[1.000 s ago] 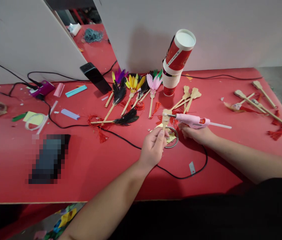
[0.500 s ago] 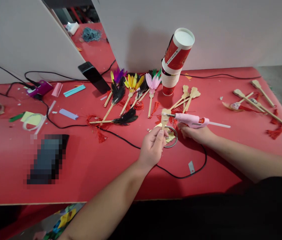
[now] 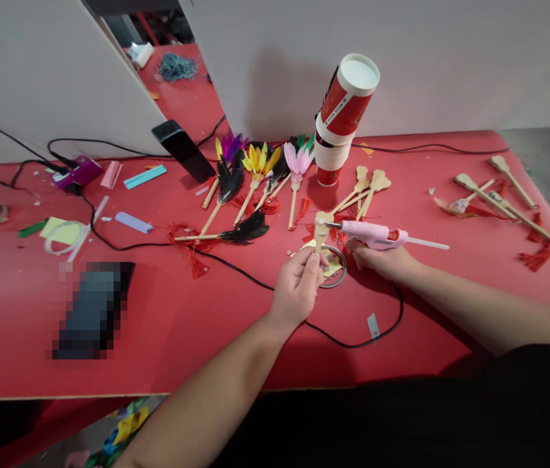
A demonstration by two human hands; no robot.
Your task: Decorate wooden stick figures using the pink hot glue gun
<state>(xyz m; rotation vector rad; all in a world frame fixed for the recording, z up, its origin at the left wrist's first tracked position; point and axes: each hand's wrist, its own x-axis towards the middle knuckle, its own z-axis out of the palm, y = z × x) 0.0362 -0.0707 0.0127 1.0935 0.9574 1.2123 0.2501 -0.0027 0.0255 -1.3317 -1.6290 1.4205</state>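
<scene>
My left hand (image 3: pixel 299 281) pinches the handle of a small wooden fan-shaped stick (image 3: pixel 321 235), its wide head upright. Wrapped round the grip of a pink glue gun (image 3: pixel 370 234), my right hand (image 3: pixel 377 259) holds it level, with the metal tip at the stick's head. A translucent glue stick (image 3: pixel 428 244) juts from the gun's back. Beneath my left hand lie a grey ring (image 3: pixel 344 273) and yellow paper (image 3: pixel 332 265). Just behind the gun are more wooden sticks (image 3: pixel 375 184) with red tassels.
Feathered sticks (image 3: pixel 258 162) lie left of stacked paper cups (image 3: pixel 348 104). More sticks (image 3: pixel 499 201) are at the right. A black cable (image 3: pixel 343 344) loops near a metal blade (image 3: pixel 373 326). Further left are a propped phone (image 3: pixel 184 153), a purple power strip (image 3: pixel 80 173) and a dark blurred device (image 3: pixel 92 311).
</scene>
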